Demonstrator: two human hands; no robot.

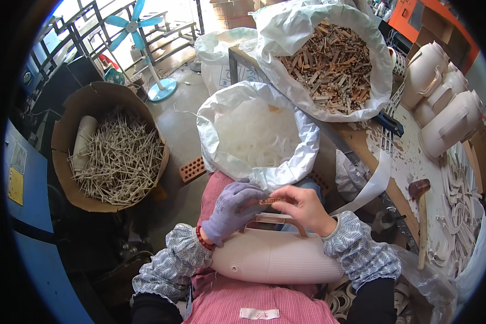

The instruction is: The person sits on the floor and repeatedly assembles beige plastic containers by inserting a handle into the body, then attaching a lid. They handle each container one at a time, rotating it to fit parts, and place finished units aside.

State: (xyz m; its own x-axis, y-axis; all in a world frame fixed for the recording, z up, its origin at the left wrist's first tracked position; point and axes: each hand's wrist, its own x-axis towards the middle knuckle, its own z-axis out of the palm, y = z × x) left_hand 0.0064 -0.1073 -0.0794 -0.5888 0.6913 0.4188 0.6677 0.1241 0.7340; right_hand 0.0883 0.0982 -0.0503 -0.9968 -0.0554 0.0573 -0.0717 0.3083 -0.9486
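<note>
A small copper-coloured strip (269, 202) is pinched in the grip of the bare right hand (309, 209), thumb pressed against forefinger. The strip's other end seems to be met by the left hand (232, 209), covered by a lavender glove; whether that grip is closed cannot be told, its fingertips being partly hidden. The strip is held near the handle (275, 218) of a pale pink ribbed jug (278, 259), which is laid on its side across the lap. Beyond the hands, translucent pieces (256, 137) are contained in a white sack (210, 141). Leftward, pale sprues (121, 159) are heaped in a cardboard carton (67, 189). Rightward, a wooden-handled mallet (422, 221) is laid on the desk (398, 156).
</note>
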